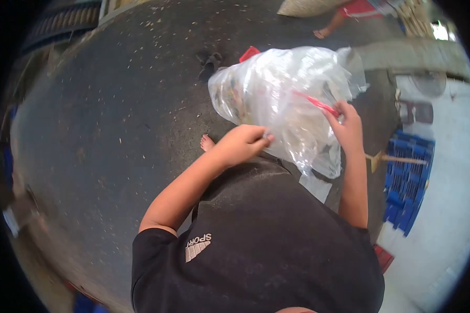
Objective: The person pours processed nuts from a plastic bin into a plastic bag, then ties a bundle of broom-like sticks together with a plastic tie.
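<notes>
A large clear plastic bag (318, 65) bulges in front of me on the dark floor, with mixed contents dimly visible at its left end. My left hand (248, 140) is closed in a pinch at the bag's near edge, with a bit of the clear plastic at the fingertips. Over the bag's right side, my right hand (347, 125) grips a red plastic string (318, 103) between thumb and fingers. The string's free end points left across the bag.
Dark sandals (210, 67) and a red object (249, 53) lie beyond the bag. Blue plastic pallets (408, 180) and a wooden-handled tool (402, 159) are at right. Another person's leg (331, 26) shows near a pale sack (308, 7) at the top.
</notes>
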Available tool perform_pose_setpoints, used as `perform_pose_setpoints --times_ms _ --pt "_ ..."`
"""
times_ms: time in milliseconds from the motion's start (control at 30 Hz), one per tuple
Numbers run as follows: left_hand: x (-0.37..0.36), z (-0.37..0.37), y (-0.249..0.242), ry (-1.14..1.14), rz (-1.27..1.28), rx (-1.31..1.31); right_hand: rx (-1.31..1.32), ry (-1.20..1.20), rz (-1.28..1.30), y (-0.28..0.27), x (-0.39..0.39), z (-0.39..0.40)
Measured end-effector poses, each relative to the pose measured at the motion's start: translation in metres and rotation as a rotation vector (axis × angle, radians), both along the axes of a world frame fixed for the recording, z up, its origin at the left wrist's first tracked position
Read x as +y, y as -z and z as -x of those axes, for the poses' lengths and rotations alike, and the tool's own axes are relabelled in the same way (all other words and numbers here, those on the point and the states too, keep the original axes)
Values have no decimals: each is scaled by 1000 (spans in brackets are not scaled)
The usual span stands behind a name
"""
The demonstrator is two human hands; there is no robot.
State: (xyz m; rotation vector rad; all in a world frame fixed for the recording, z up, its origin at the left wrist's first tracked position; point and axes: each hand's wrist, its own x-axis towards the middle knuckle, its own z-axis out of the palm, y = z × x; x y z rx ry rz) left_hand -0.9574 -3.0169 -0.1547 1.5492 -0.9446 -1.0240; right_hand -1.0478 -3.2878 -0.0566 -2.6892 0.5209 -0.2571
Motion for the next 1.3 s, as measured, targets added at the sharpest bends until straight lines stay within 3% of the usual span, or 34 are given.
perform_pose_setpoints --times_ms 67,233,267,333,367,433,467,533,567,667,733,767,833,867,1067,1200,1233,1300 --pt "1 5 -1 -173 19 220 12 42 -57 1 5 11" --pt "5 18 -2 -267 -111 271 -44 147 -318 2 -18 50" --pt "3 24 -8 -400 -70 15 -61 159 -328 4 -24 59" --pt "-8 37 -26 -608 -7 -600 -222 221 -690 8 -40 77" --pt "-18 44 -42 -590 -7 -619 -243 231 -700 9 -46 85" --pt "-44 62 -80 -777 100 -986 -252 121 -645 11 -53 96" --pt "-64 68 -102 -767 103 -1007 -257 67 -621 15 -56 101" --pt "-112 79 -134 -364 144 -1148 -278 23 -611 4 -55 111" --pt "-137 85 -135 -266 136 -1130 -280 -18 -589 0 -56 121" --pt "-197 110 -125 -234 243 -1207 -362 -57 -704 -4 -84 165" --pt "-216 128 -132 95 -39 -750 -324 -51 -746 -12 -109 204" --pt "-227 135 -133 131 -35 -760 -347 -20 -749 -10 -123 222" --pt "-247 148 -134 101 164 -754 -260 2 -1056 -3 -150 256" --pt "-258 152 -137 86 107 -707 -234 61 -1094 -4 -160 270" --pt "-323 145 -130 144 -71 -548 -250 234 -1107 17 -206 347" --pt "-370 133 -114 102 87 -538 -304 404 -1123 40 -226 383" --pt "-382 127 -112 126 85 -538 -350 440 -998 53 -230 391" --pt "-404 108 -106 -79 54 -400 -401 485 -864 74 -239 409"
